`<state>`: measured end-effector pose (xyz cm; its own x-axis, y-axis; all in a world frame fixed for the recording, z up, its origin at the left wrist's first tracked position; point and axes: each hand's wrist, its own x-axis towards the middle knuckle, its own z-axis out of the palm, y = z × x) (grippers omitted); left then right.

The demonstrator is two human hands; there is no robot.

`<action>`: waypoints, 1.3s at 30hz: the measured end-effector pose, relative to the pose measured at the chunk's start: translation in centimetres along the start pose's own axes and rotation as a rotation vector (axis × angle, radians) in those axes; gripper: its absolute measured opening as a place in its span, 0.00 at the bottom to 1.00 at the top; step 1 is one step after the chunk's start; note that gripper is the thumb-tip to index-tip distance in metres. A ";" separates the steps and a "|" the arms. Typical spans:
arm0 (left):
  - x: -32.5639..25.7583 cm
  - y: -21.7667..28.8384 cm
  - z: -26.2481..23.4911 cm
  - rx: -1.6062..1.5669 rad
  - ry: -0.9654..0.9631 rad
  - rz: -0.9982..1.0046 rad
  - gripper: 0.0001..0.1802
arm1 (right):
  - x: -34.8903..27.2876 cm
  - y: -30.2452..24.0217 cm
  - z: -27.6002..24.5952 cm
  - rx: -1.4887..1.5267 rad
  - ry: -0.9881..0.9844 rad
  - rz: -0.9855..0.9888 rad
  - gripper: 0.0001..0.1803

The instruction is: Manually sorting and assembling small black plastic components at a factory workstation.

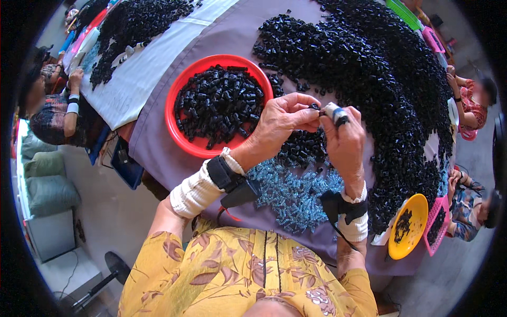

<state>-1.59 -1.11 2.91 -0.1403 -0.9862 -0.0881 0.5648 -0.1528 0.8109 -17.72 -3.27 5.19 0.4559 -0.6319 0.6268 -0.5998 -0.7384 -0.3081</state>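
Above the table my hands meet fingertip to fingertip. My left hand point(282, 120) is closed in a pinch on a small black plastic piece point(315, 106) with a round end. My right hand point(346, 140), its fingers curled and one wrapped in whitish tape, is closed right against that piece; what lies inside its grip is hidden. Below the hands spreads a heap of small light-blue pieces point(296, 193) that look like springs. A red basin point(172, 129) filled with short black tubular parts point(219, 103) stands to the left of my hands.
A large pile of black parts point(396, 100) covers the table's far and right side. At the right edge are a yellow bowl point(421, 211) and a pink basket point(439, 232). Other people sit left and right. Dark straps with cables point(338, 230) circle my wrists.
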 end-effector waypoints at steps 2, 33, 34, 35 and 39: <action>0.0 0.1 0.1 0.078 -0.022 0.032 0.13 | 0.2 0.1 -0.5 0.074 0.011 0.032 0.08; -0.3 -0.6 -0.1 0.419 -0.025 0.103 0.11 | 0.5 0.0 -1.2 -0.118 -0.149 -0.081 0.08; -0.3 -0.7 -0.2 0.423 -0.029 0.123 0.11 | 0.5 0.0 -1.2 -0.146 -0.184 -0.073 0.08; -0.3 -0.7 -0.3 0.428 -0.030 0.143 0.11 | 0.5 -0.1 -1.2 -0.171 -0.220 -0.067 0.08; -0.2 -0.8 -0.4 0.380 -0.026 0.094 0.12 | 0.4 -0.2 -1.0 -0.193 -0.255 -0.042 0.08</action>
<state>-1.70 -0.80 2.09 -0.1259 -0.9920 0.0078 0.2350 -0.0222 0.9717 -18.08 -3.12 6.23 0.6182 -0.6585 0.4292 -0.6797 -0.7221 -0.1289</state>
